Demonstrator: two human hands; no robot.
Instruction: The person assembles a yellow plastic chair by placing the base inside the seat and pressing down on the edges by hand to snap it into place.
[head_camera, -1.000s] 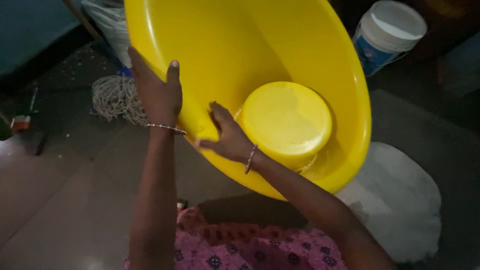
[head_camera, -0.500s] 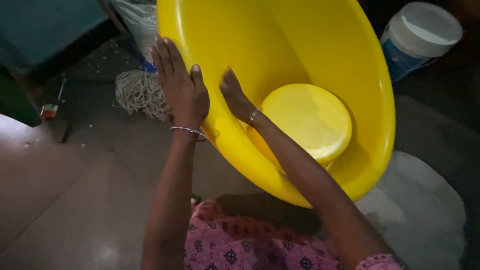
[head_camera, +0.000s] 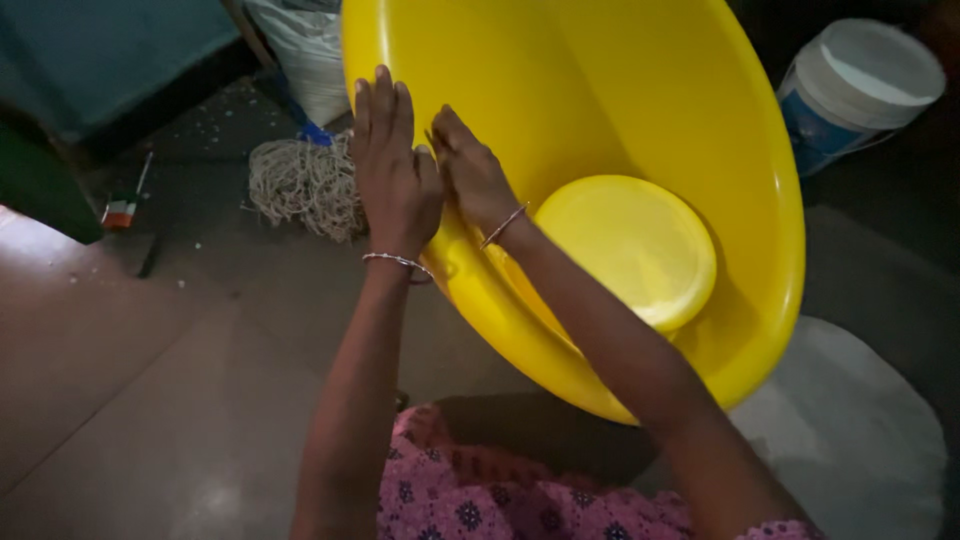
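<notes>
Keep your left hand (head_camera: 395, 180) flat over the near rim of the tilted yellow tub (head_camera: 640, 110) and your right hand (head_camera: 470, 175) pressed open-palmed just inside it, both unclenched and nearly touching, so the yellow lid (head_camera: 630, 250) lying beyond your right wrist stays put.

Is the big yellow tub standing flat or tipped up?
Tipped up. The yellow tub leans with its opening facing the camera, left hand on its rim, right hand inside, a round yellow lid resting low inside.
</notes>
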